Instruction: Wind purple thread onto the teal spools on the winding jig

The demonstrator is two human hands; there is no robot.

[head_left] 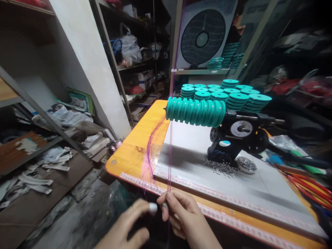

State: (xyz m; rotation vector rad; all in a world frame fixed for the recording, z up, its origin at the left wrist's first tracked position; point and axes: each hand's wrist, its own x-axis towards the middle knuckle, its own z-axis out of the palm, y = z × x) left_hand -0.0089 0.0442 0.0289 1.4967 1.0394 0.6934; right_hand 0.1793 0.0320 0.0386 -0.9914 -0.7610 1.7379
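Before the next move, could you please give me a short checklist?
1. Right hand on the taut purple lines: ok, pinching them.
2. Left hand free: ok, nothing visible in it.
3. Green spools on the machine: ok, in a row.
4. Loose strands gathered: not ok, fanned near the table edge.
5. Metal beads in the dish: not ok, many lie outside.
6. Dial reading: cannot tell.

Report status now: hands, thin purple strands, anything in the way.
Right hand pinching thin, taut purple strands; left hand open, nothing visibly held. Strands rise to ribbed green spool row. Nothing visibly blocking.
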